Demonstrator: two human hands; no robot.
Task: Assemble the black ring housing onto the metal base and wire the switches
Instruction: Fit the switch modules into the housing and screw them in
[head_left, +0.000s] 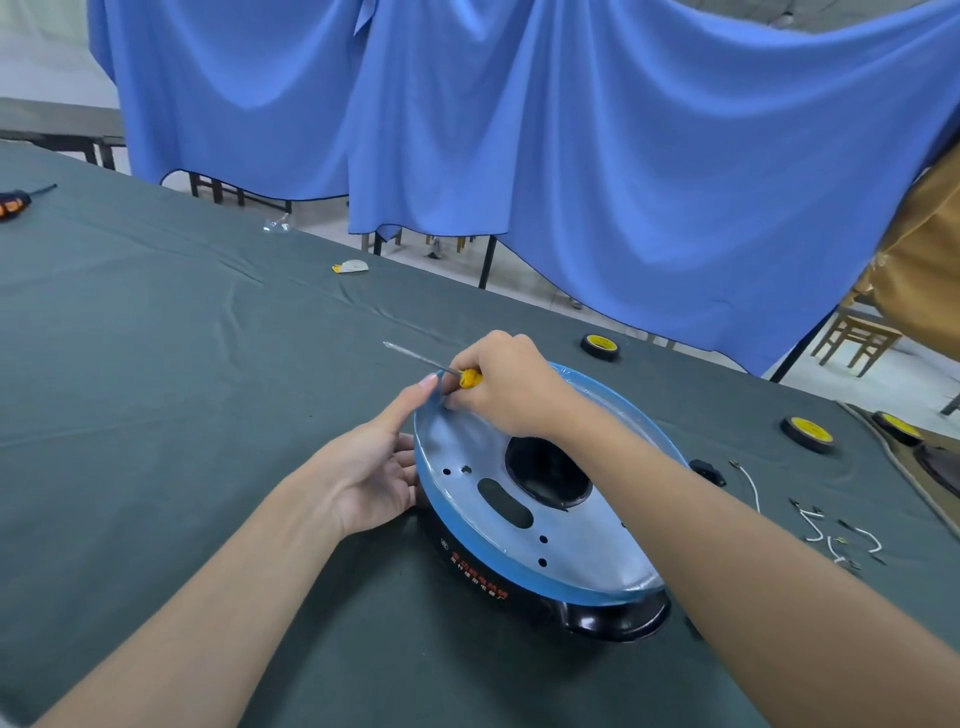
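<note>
Fingers of the right hand are curled round a yellow-handled screwdriver, its shaft pointing away to the left over the far rim of the metal base. The left hand lies open, its straight fingers against the left side and its thumb up at the rim. The base, edged in blue film, sits on the black ring housing on the green worktop. A black switch and loose white wires lie to the right.
</note>
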